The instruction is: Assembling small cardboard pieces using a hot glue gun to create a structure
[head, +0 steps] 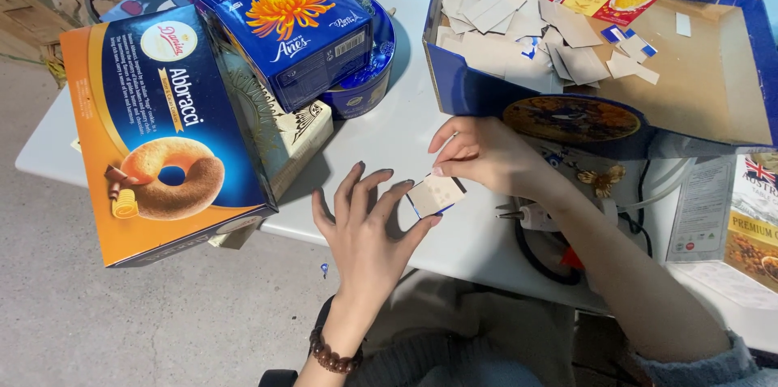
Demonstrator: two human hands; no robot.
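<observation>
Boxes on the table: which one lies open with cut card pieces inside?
The big blue tray-like box at upper right; the orange-and-blue and flowered blue boxes are closed.
</observation>
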